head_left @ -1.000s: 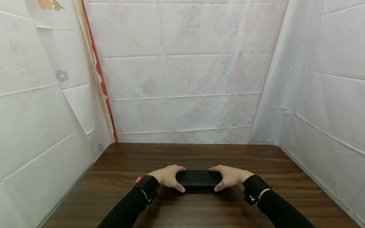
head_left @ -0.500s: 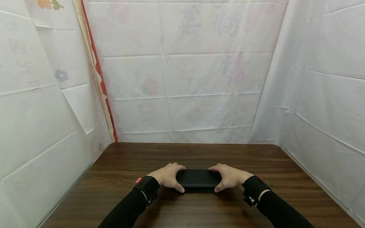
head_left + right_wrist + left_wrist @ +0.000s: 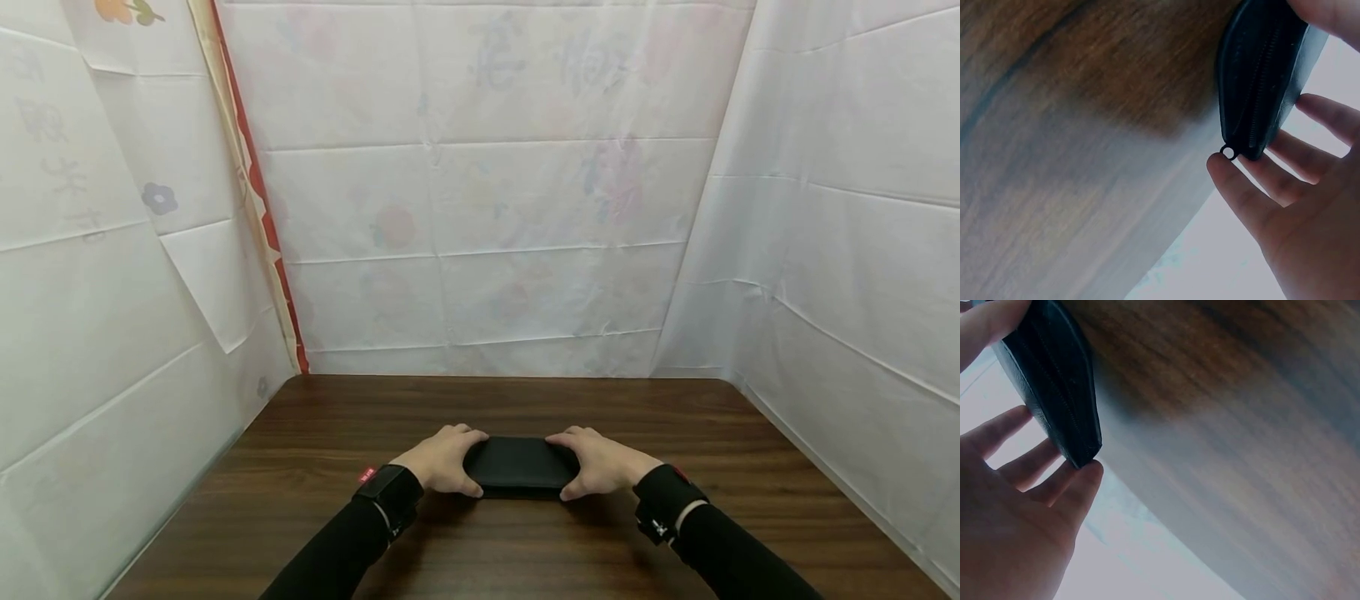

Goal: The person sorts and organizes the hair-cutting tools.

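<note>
A black zip case (image 3: 522, 463), smooth and oblong with rounded ends, lies between my two hands in the head view. My left hand (image 3: 446, 462) grips its left end, thumb on the near side and fingers on the far side. At the opposite end my right hand (image 3: 603, 463) holds it the same way. The left wrist view shows the fingertips touching the edge of the case (image 3: 1054, 381). In the right wrist view a zipper runs along the case (image 3: 1260, 75), with a small ring (image 3: 1228, 152) at its end. The case's underside is hidden.
A dark wood-grain table (image 3: 510, 408) spreads under the hands. White printed sheets (image 3: 480, 208) hang behind it and along both sides. A red and cream strip (image 3: 258, 187) runs down the back left corner.
The case has shifted slightly up in the head view, away from me, with both hands still holding its ends. Less of its near side shows now.
</note>
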`<action>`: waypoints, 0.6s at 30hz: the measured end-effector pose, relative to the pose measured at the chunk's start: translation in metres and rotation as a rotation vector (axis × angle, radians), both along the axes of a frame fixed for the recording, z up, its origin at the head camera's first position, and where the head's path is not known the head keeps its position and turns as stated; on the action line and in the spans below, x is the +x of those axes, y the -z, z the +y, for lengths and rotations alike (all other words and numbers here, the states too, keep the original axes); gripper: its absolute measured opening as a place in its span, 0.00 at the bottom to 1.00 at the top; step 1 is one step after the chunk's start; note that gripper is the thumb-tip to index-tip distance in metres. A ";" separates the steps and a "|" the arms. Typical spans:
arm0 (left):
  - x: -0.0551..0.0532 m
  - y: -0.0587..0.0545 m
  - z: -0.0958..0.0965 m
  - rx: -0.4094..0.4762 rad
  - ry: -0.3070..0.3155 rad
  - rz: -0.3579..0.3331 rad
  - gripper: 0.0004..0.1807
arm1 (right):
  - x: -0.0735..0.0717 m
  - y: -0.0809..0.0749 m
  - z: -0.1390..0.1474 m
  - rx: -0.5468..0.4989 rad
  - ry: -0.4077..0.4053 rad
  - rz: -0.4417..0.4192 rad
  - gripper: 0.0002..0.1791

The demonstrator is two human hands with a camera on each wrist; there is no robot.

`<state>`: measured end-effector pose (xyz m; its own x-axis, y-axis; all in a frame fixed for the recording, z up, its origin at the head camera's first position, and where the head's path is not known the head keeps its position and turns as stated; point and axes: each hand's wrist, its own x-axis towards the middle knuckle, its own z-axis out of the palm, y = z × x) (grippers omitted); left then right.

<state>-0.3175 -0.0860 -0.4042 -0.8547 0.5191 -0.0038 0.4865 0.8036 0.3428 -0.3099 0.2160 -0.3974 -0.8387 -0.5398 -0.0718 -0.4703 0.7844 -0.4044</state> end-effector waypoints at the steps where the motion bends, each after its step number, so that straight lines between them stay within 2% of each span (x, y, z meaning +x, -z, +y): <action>1: 0.000 0.000 0.000 0.000 -0.001 -0.010 0.45 | 0.000 0.000 0.000 0.000 0.000 0.001 0.46; 8: 0.002 -0.002 0.002 -0.004 -0.013 -0.062 0.47 | 0.000 0.003 0.000 0.016 -0.004 -0.009 0.46; 18: 0.003 0.002 0.008 -0.059 -0.012 -0.025 0.50 | 0.000 0.004 0.000 0.021 -0.009 -0.027 0.46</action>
